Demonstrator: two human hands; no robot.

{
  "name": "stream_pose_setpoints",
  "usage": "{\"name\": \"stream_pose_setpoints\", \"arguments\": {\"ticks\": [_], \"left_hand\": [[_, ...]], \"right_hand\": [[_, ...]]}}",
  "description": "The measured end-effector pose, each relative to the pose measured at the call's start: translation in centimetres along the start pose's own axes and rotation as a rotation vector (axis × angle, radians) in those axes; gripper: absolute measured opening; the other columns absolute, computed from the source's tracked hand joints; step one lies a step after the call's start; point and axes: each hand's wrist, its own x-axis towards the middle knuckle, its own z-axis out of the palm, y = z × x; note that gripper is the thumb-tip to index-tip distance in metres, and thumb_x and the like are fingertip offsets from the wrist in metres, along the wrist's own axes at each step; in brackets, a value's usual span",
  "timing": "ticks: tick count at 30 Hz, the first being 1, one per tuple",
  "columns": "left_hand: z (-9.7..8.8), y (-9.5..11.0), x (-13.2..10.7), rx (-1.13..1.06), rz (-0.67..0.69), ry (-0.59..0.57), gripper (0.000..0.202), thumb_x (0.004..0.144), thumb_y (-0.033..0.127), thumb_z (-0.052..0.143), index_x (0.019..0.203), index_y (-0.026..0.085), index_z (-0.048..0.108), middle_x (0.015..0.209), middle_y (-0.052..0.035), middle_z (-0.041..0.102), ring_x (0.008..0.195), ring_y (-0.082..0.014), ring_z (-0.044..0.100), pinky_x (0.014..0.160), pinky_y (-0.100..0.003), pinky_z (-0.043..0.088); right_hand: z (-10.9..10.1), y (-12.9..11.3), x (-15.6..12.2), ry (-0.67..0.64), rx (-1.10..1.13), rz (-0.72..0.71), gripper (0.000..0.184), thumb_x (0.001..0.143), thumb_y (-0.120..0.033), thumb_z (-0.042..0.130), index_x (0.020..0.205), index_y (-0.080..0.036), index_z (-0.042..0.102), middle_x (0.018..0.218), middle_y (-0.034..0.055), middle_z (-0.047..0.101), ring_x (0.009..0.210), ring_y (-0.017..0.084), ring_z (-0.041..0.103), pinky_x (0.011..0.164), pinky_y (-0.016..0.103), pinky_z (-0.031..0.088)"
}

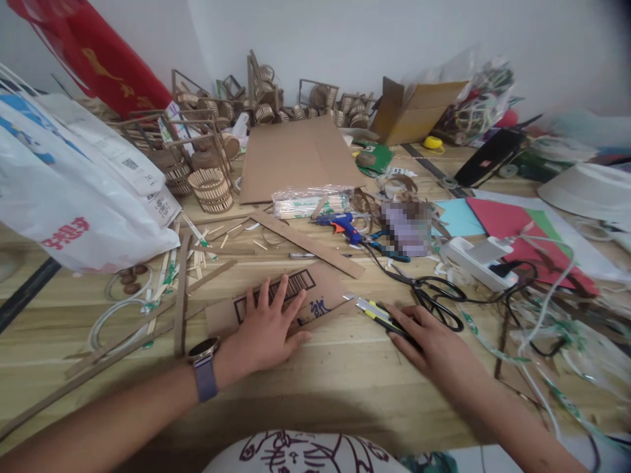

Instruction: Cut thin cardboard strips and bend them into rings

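Note:
My left hand (265, 328) lies flat with fingers spread on a piece of cardboard (315, 295) printed with a barcode, pressing it against the wooden table (340, 374). A watch sits on that wrist. My right hand (424, 338) is closed around a yellow and black utility knife (377, 312). The knife's blade tip points left and touches the cardboard's right edge.
Black scissors (436, 295), a blue glue gun (345, 226), a white power strip (480, 259) and tangled cables lie right of the knife. Cardboard strips, a large cardboard sheet (296, 157), small wooden models, white plastic bags (73, 190) and coloured paper crowd the table.

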Motion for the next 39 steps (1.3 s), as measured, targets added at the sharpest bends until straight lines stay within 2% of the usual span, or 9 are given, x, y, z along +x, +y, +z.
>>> {"name": "stream_pose_setpoints", "arguments": {"ticks": [3, 5, 9, 16, 22, 25, 33, 39], "left_hand": [[-0.1, -0.9, -0.3, -0.026, 0.125, -0.010, 0.064, 0.098, 0.057, 0.046, 0.155, 0.032, 0.035, 0.163, -0.0166, 0.025, 0.141, -0.0523, 0.024, 0.103, -0.076, 0.025], [0.0, -1.3, -0.5, -0.032, 0.152, 0.021, 0.059, 0.099, 0.054, 0.046, 0.154, 0.035, 0.038, 0.163, -0.0145, 0.027, 0.143, -0.0520, 0.021, 0.104, -0.075, 0.025], [0.1, -1.2, -0.7, -0.027, 0.130, 0.069, 0.055, 0.100, 0.050, 0.048, 0.153, 0.036, 0.040, 0.162, -0.0126, 0.030, 0.143, -0.0510, 0.021, 0.104, -0.073, 0.027], [0.0, -0.9, -0.6, -0.026, 0.125, 0.060, 0.056, 0.099, 0.050, 0.050, 0.152, 0.036, 0.041, 0.162, -0.0130, 0.029, 0.141, -0.0508, 0.023, 0.104, -0.073, 0.028], [0.0, -0.9, -0.6, -0.017, 0.113, 0.049, 0.055, 0.100, 0.050, 0.049, 0.152, 0.037, 0.041, 0.162, -0.0127, 0.028, 0.140, -0.0514, 0.024, 0.103, -0.074, 0.028], [-0.1, -0.8, -0.6, -0.017, 0.109, 0.042, 0.056, 0.099, 0.051, 0.048, 0.153, 0.038, 0.039, 0.163, -0.0117, 0.028, 0.140, -0.0513, 0.025, 0.104, -0.073, 0.028], [-0.1, -0.7, -0.5, -0.006, 0.066, 0.016, 0.056, 0.100, 0.053, 0.046, 0.154, 0.041, 0.037, 0.164, -0.0093, 0.027, 0.141, -0.0511, 0.026, 0.105, -0.071, 0.027], [0.1, -0.6, -0.5, -0.012, 0.068, 0.000, 0.057, 0.100, 0.054, 0.044, 0.155, 0.040, 0.034, 0.165, -0.0101, 0.025, 0.141, -0.0525, 0.027, 0.104, -0.074, 0.027]], "right_hand": [[0.0, 0.4, 0.5, 0.007, -0.016, -0.024, 0.045, 0.099, -0.041, 0.044, 0.139, -0.028, 0.059, 0.112, 0.0105, 0.068, 0.093, 0.025, 0.072, 0.083, 0.040, 0.060], [0.2, 0.5, 0.5, 0.007, -0.020, -0.021, 0.046, 0.098, -0.042, 0.044, 0.139, -0.028, 0.059, 0.112, 0.0102, 0.068, 0.093, 0.025, 0.072, 0.081, 0.039, 0.061], [0.6, 0.6, -0.2, 0.011, -0.028, -0.016, 0.047, 0.099, -0.044, 0.042, 0.139, -0.027, 0.059, 0.109, 0.0102, 0.069, 0.091, 0.025, 0.073, 0.076, 0.037, 0.061], [0.8, 0.2, -0.9, 0.019, -0.058, -0.016, 0.048, 0.100, -0.043, 0.039, 0.139, -0.023, 0.058, 0.108, 0.0116, 0.069, 0.088, 0.026, 0.074, 0.072, 0.039, 0.063], [1.2, -0.5, -1.2, 0.040, -0.091, -0.005, 0.045, 0.100, -0.040, 0.040, 0.138, -0.025, 0.059, 0.106, 0.0101, 0.069, 0.084, 0.022, 0.075, 0.064, 0.032, 0.063], [1.4, -0.9, -1.3, 0.063, -0.104, -0.009, 0.045, 0.101, -0.040, 0.040, 0.138, -0.022, 0.059, 0.102, 0.0100, 0.069, 0.079, 0.021, 0.075, 0.060, 0.031, 0.062], [1.2, -1.7, -1.1, 0.086, -0.123, -0.032, 0.047, 0.102, -0.039, 0.036, 0.137, -0.018, 0.059, 0.100, 0.0104, 0.069, 0.077, 0.020, 0.074, 0.060, 0.029, 0.062], [1.4, -2.1, -0.9, 0.100, -0.118, -0.042, 0.044, 0.101, -0.038, 0.040, 0.136, -0.020, 0.060, 0.101, 0.0100, 0.069, 0.076, 0.020, 0.074, 0.063, 0.029, 0.062]]}}
